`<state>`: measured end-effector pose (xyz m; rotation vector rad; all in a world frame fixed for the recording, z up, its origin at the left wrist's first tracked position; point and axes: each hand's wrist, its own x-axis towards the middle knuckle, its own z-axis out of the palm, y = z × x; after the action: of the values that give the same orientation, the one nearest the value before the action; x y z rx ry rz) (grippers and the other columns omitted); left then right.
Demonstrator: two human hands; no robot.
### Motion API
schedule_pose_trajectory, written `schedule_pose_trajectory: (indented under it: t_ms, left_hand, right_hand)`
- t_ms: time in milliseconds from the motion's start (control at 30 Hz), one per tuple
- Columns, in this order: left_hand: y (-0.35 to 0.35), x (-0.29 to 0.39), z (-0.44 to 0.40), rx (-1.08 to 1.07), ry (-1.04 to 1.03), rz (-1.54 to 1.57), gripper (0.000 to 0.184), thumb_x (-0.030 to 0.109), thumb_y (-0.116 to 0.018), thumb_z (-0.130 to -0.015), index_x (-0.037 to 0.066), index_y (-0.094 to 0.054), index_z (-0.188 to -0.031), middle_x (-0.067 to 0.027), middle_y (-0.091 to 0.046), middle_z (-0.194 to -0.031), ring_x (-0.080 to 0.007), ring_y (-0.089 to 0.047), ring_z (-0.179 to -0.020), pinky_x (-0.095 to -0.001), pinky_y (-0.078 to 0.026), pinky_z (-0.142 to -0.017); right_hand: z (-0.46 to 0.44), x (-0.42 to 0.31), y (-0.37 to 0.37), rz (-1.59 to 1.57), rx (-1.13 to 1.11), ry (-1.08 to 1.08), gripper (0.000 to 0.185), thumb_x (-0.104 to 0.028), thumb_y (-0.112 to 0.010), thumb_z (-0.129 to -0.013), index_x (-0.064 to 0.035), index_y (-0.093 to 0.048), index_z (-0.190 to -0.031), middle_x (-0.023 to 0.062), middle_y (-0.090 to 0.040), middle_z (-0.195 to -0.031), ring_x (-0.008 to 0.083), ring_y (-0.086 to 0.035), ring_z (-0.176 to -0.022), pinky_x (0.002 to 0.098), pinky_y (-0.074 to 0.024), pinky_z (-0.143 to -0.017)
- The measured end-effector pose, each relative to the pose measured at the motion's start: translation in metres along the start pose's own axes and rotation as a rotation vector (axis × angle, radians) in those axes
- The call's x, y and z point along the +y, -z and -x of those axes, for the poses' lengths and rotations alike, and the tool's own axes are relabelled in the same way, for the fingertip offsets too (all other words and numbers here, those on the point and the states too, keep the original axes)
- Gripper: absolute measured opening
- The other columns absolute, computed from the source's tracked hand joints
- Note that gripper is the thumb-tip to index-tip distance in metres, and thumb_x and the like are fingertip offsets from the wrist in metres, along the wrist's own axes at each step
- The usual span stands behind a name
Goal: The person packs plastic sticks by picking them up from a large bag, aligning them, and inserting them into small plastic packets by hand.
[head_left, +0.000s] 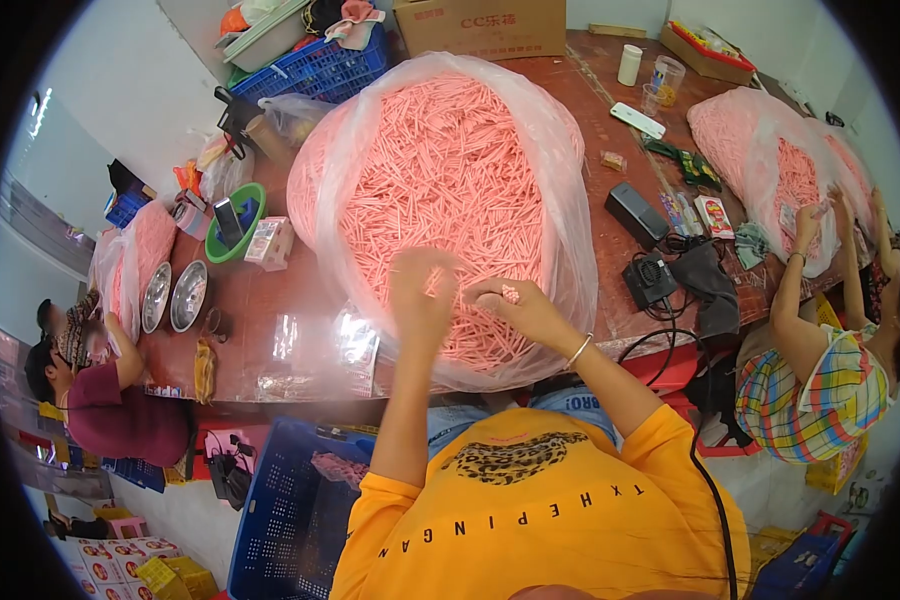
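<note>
A big clear plastic bag (335, 200) stands open in front of me, heaped with thin pink sticks (450, 170). Over the near part of the heap, my right hand (532, 312) is closed around a small bundle of pink sticks (511, 294), whose ends poke out by the thumb. My left hand (422, 290) hovers beside it at the left, smeared by motion. A bit of pink shows near its fingers, but I cannot make out whether they grip anything.
A blue crate (270, 510) stands by my left side. Metal bowls (189, 296) and a green basin (250, 222) sit left on the red table (260, 345). To the right are a black box (637, 215), cables, a phone (637, 120) and another bag (735, 140), with co-workers at both sides.
</note>
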<state>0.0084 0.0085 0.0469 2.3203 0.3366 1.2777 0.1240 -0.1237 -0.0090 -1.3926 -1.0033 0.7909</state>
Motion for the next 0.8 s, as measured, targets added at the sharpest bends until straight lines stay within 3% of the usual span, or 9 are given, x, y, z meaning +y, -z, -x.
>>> schedule_pose_trajectory:
  t_ms: [33, 100, 167, 267, 333, 433, 633, 733, 800]
  left_hand:
    - [0.007, -0.007, -0.011, 0.079, 0.011, -0.140, 0.017, 0.011, -0.072, -0.080, 0.005, -0.069, -0.096, -0.0079, -0.065, -0.088, -0.0291, -0.059, -0.091, -0.0428, -0.044, -0.084]
    - [0.015, -0.017, -0.012, 0.022, 0.052, -0.185, 0.016, 0.012, -0.072, -0.082, 0.004, -0.069, -0.095, -0.0093, -0.066, -0.088, -0.0291, -0.061, -0.092, -0.0422, -0.046, -0.084]
    - [0.019, -0.028, 0.006, -0.263, 0.101, 0.004, 0.017, 0.014, -0.071, -0.084, 0.001, -0.069, -0.096, -0.0105, -0.068, -0.089, -0.0268, -0.063, -0.090, -0.0397, -0.048, -0.081]
    - [0.006, -0.001, 0.026, -0.544, 0.477, 0.423, 0.020, 0.015, -0.070, -0.086, 0.000, -0.069, -0.099, -0.0116, -0.069, -0.088, -0.0199, -0.065, -0.083, -0.0334, -0.050, -0.073]
    - [-0.006, 0.000, 0.039, -0.584, 0.557, 0.502, 0.018, 0.013, -0.068, -0.089, -0.001, -0.069, -0.099, -0.0070, -0.069, -0.087, -0.0116, -0.062, -0.080, -0.0266, -0.048, -0.070]
    - [-0.017, -0.001, 0.053, -0.567, 0.659, 0.663, 0.017, 0.012, -0.065, -0.093, -0.002, -0.069, -0.101, -0.0019, -0.068, -0.085, -0.0059, -0.058, -0.078, -0.0223, -0.046, -0.069]
    - [-0.026, 0.007, 0.060, -0.408, 0.704, 0.846, 0.022, 0.015, -0.062, -0.096, -0.001, -0.068, -0.108, 0.0016, -0.065, -0.084, -0.0047, -0.056, -0.078, -0.0209, -0.045, -0.070]
    - [-0.029, 0.008, 0.063, -0.366, 0.697, 0.834, 0.025, 0.016, -0.061, -0.097, 0.000, -0.067, -0.115, 0.0019, -0.065, -0.087, -0.0050, -0.056, -0.079, -0.0207, -0.045, -0.071]
    - [-0.030, 0.006, 0.065, -0.341, 0.698, 0.835, 0.027, 0.016, -0.060, -0.098, 0.000, -0.066, -0.118, 0.0015, -0.065, -0.090, -0.0053, -0.056, -0.081, -0.0207, -0.045, -0.072]
  right_hand:
    - [0.001, 0.001, 0.001, -0.036, -0.025, -0.024, 0.028, -0.015, -0.055, -0.098, 0.0025, -0.063, -0.118, 0.0100, -0.069, -0.111, 0.0169, -0.064, -0.104, 0.0302, -0.0502, -0.088]
    - [0.005, -0.001, 0.010, -0.419, -0.023, -0.069, 0.033, -0.022, -0.055, -0.100, 0.0039, -0.061, -0.120, 0.0118, -0.068, -0.114, 0.0185, -0.064, -0.105, 0.0322, -0.0518, -0.089]
    - [0.001, -0.006, 0.016, -0.683, -0.027, -0.076, 0.039, -0.027, -0.055, -0.100, 0.0049, -0.059, -0.122, 0.0141, -0.066, -0.117, 0.0198, -0.064, -0.106, 0.0340, -0.0532, -0.089]
    - [0.000, -0.010, 0.013, -0.872, -0.031, -0.077, 0.042, -0.029, -0.057, -0.099, 0.0051, -0.056, -0.123, 0.0194, -0.064, -0.121, 0.0229, -0.064, -0.107, 0.0362, -0.0543, -0.091]
    - [-0.002, -0.013, 0.011, -0.936, -0.044, -0.098, 0.039, -0.026, -0.060, -0.097, 0.0042, -0.056, -0.121, 0.0245, -0.062, -0.123, 0.0270, -0.064, -0.110, 0.0374, -0.0538, -0.094]
    - [-0.002, -0.009, 0.012, -0.935, -0.092, -0.113, 0.040, -0.028, -0.061, -0.097, 0.0034, -0.056, -0.121, 0.0245, -0.061, -0.125, 0.0273, -0.064, -0.110, 0.0369, -0.0532, -0.094]
    - [-0.003, -0.034, 0.013, -0.988, -0.085, -0.008, 0.049, -0.040, -0.044, -0.103, 0.0024, -0.056, -0.126, 0.0227, -0.063, -0.121, 0.0257, -0.061, -0.112, 0.0379, -0.0484, -0.098]
    - [-0.011, -0.029, 0.015, -0.768, -0.097, -0.022, 0.052, -0.041, -0.037, -0.104, 0.0016, -0.061, -0.123, 0.0209, -0.063, -0.123, 0.0258, -0.059, -0.116, 0.0399, -0.0420, -0.105]
    - [-0.009, -0.035, 0.017, -0.357, -0.132, 0.064, 0.052, -0.038, -0.034, -0.105, 0.0026, -0.062, -0.122, 0.0188, -0.063, -0.124, 0.0241, -0.058, -0.117, 0.0384, -0.0395, -0.107]
